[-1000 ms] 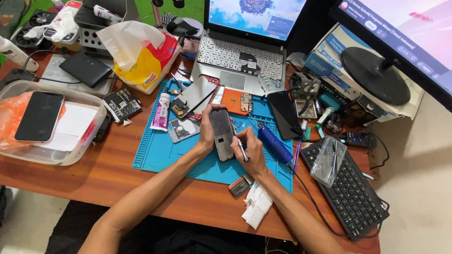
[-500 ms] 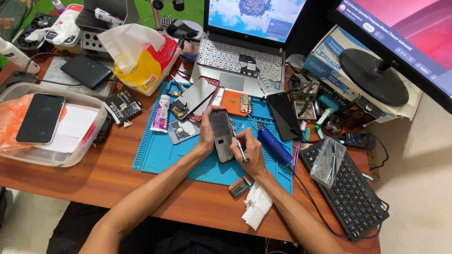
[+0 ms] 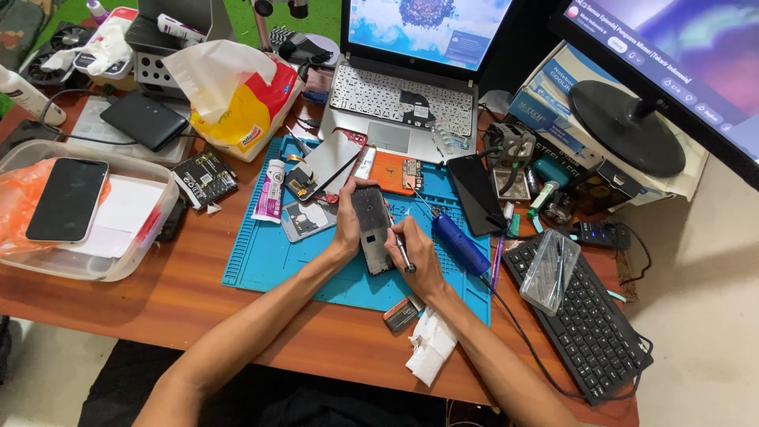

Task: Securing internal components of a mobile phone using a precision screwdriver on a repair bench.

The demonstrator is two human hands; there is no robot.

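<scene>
Far left of the blue rubber work mat [image 3: 261,261], on the brown wooden desk [image 3: 158,296]: clear plastic tray [image 3: 118,265] holding a black-screened smartphone [image 3: 67,199] on white paper. Just off the mat's upper left corner, a white, red and yellow plastic bag [image 3: 237,99]. At the mat's middle — left hand [image 3: 348,225], fingers curled around the left edge of an opened dark grey phone body [image 3: 371,229], gripping it flat over the mat. Touching that phone's right side, right hand [image 3: 419,257], fingers pinched shut on a slim metal-tipped tool [image 3: 402,251] with its tip at the phone. Just right of the hand, on the mat, a blue cylindrical electric screwdriver [image 3: 458,243]. Behind the mat, an open silver laptop [image 3: 403,103]. Right of the mat, a black keyboard [image 3: 589,324] — clear plastic bag lying on it.
</scene>
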